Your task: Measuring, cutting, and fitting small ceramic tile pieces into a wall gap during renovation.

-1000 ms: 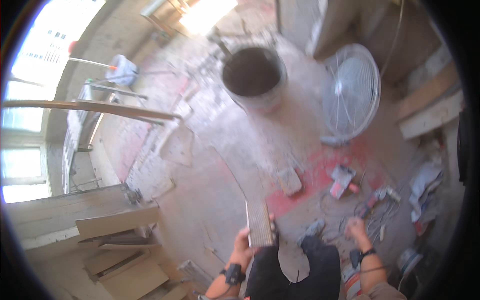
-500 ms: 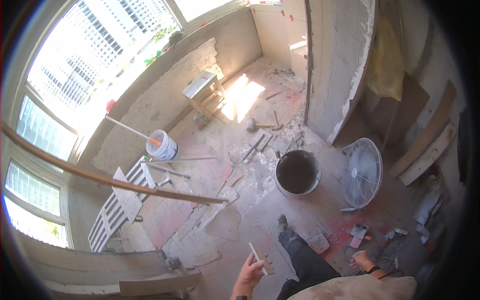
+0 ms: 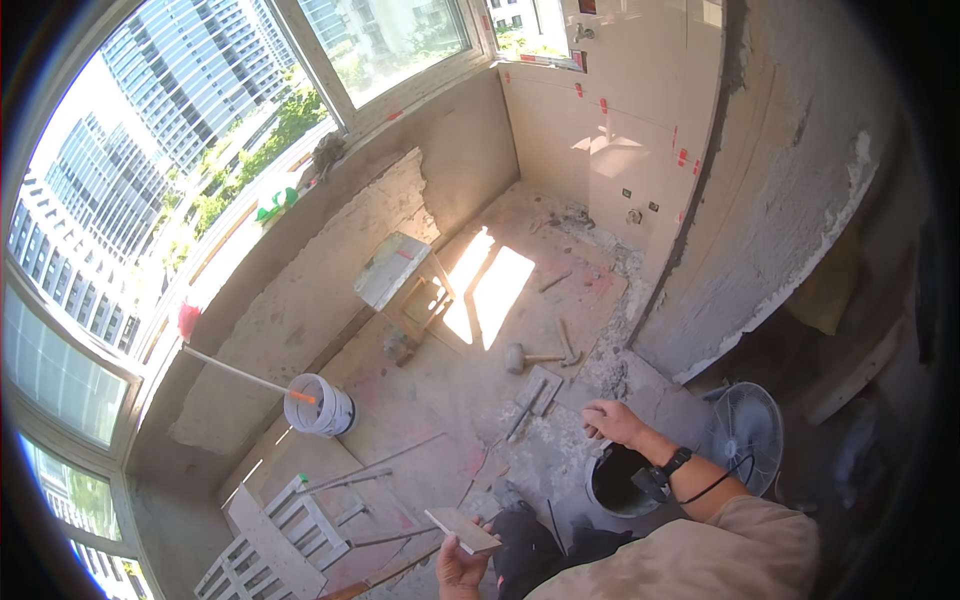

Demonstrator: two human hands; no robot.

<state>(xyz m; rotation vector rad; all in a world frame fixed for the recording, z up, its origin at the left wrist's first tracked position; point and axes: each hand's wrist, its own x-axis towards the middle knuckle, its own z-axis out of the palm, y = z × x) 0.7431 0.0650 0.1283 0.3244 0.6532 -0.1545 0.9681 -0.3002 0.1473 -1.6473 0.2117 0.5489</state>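
My left hand (image 3: 460,568) is closed on the edge of a small tile piece (image 3: 464,529), a pale flat rectangle held tilted above my legs. Over the far rim of a round bucket (image 3: 592,490) with a dark interior, my right hand (image 3: 612,422) has its fingers curled. A small bit of something shows below these fingers at the rim, too little to name. My right forearm, with a black watch (image 3: 677,460) at the wrist, partly covers the bucket opening.
A white fan (image 3: 745,435) stands right of the bucket. Ahead lie a trowel (image 3: 541,392), a mallet (image 3: 518,358) and a hammer (image 3: 570,343). A wooden stool (image 3: 395,270), a white bucket (image 3: 322,408) with a pole, and a folded ladder (image 3: 270,560) are to the left.
My right hand has moved from low at my side up to the bucket's rim. The view has shifted, with my body now closer to the bucket. The tile piece stays in my left hand.
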